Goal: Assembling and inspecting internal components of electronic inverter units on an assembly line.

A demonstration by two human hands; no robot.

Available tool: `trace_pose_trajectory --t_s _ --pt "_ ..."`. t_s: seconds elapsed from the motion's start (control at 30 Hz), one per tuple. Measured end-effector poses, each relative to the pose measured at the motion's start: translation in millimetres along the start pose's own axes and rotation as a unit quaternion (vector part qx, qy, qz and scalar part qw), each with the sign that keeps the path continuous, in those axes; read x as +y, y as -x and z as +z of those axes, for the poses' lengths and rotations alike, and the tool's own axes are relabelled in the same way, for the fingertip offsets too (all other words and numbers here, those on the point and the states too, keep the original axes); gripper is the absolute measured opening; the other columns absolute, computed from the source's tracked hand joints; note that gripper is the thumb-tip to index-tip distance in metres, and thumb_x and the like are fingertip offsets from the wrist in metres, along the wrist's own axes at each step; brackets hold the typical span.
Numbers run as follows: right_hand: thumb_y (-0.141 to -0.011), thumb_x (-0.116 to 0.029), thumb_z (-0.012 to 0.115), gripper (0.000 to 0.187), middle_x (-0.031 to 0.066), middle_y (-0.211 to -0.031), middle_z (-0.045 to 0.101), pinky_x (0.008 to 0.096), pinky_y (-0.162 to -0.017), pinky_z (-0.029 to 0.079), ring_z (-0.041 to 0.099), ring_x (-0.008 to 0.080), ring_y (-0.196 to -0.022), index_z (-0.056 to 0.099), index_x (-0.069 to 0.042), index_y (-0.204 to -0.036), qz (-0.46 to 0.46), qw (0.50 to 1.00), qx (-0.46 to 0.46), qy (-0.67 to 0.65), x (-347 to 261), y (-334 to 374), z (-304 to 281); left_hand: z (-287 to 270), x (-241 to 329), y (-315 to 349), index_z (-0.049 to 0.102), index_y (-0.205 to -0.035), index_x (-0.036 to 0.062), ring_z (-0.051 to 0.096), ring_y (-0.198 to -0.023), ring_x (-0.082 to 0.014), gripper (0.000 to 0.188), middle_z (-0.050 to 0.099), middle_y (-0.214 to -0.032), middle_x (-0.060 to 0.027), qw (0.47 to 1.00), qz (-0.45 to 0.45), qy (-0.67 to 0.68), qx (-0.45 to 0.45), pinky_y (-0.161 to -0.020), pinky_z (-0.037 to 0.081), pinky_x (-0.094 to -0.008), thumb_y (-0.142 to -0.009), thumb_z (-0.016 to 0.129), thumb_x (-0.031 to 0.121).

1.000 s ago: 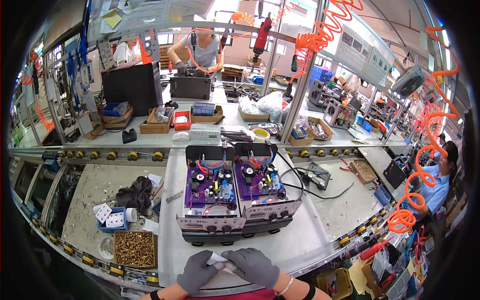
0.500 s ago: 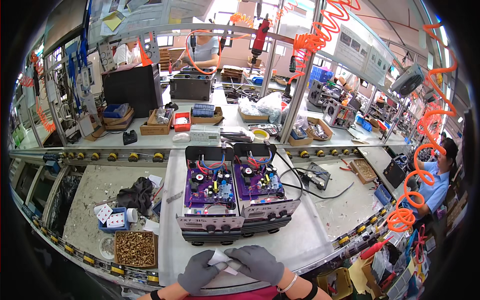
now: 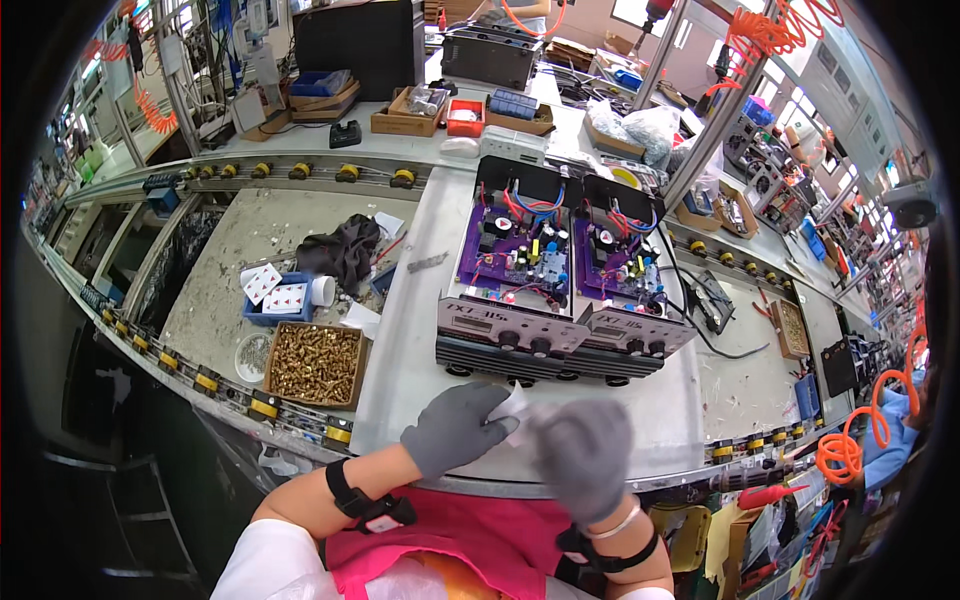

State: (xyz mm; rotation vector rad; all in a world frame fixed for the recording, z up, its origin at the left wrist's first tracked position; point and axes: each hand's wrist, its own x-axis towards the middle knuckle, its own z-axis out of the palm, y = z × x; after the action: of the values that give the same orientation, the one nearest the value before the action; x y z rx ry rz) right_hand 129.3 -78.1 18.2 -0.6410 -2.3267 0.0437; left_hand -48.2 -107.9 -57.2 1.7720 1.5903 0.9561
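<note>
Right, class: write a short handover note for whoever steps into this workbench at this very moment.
Left hand: gloved, pinching the small white sheet at its left edge.
Right hand: gloved, on the same sheet's right side; blurred.
Things: two open electronic units with purple circuit boards sit side by side on the white pallet, just beyond the hands. Box of brass screws to the left.
Done: covers off both units.
Left: cannot tell from here.

Grey-gloved hands [image 3: 520, 440], white paper slip [image 3: 513, 410], purple circuit boards [image 3: 510, 252], brass-coloured screws [image 3: 315, 362].
</note>
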Motion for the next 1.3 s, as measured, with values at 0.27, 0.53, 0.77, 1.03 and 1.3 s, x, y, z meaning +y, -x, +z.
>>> trace_pose_trajectory --t_s 0.27,0.53,0.77,1.03,1.3 --pt "-0.070 -0.011 0.068 0.020 0.0004 -0.076 0.057 0.0343 -0.062 0.042 0.056 0.0184 -0.069 0.067 -0.010 -0.090 0.008 0.981 -0.123 -0.151 -16 -2 -13 -31 13 -1 0.057 -0.106 0.0014 0.063 -0.065 -0.0239 0.038 0.064 -0.079 -0.0137 0.994 -0.056 0.091 -0.009 -0.058 0.050 -0.0342 -0.083 0.064 0.031" --pt "-0.073 -0.010 0.067 0.029 0.0154 -0.094 0.063 0.0398 -0.074 0.048 0.060 0.0310 -0.083 0.063 -0.003 -0.101 0.063 0.992 -0.037 -0.107 16 12 14 -31 31 8 0.055 -0.098 0.0023 0.055 -0.055 -0.0093 0.030 0.058 -0.068 -0.0036 0.949 -0.102 0.295 -0.050 -0.049 0.046 -0.0260 -0.086 0.064 0.028" --pt "-0.079 -0.008 0.060 0.019 0.0151 -0.090 0.061 0.0431 -0.076 0.047 0.058 0.0349 -0.085 0.062 -0.003 -0.097 0.049 0.988 -0.061 -0.132 19 25 20 -26 27 12 0.058 -0.100 0.0005 0.047 -0.047 -0.0058 0.041 0.054 -0.064 0.0005 0.964 -0.014 0.266 -0.009 -0.047 0.041 -0.0222 -0.086 0.062 0.039" --pt "-0.081 -0.007 0.059 0.023 0.0166 -0.091 0.064 0.0402 -0.076 0.048 0.060 0.0356 -0.084 0.064 -0.002 -0.103 0.107 0.955 -0.086 -0.264 25 30 18 -21 15 17 0.054 -0.114 0.0011 0.058 -0.066 -0.0115 0.041 0.061 -0.082 -0.0060 0.981 -0.039 0.185 -0.036 -0.064 0.048 -0.0267 -0.090 0.058 0.034" --pt "-0.067 -0.009 0.069 0.028 0.0142 -0.086 0.063 0.0345 -0.068 0.048 0.061 0.0272 -0.076 0.067 -0.004 -0.094 0.190 0.918 -0.185 -0.294 40 32 11 -38 23 11 0.051 -0.100 0.0002 0.060 -0.077 -0.0362 0.038 0.061 -0.085 -0.0206 0.986 0.055 0.066 -0.145 -0.065 0.049 -0.0412 -0.087 0.058 0.036"
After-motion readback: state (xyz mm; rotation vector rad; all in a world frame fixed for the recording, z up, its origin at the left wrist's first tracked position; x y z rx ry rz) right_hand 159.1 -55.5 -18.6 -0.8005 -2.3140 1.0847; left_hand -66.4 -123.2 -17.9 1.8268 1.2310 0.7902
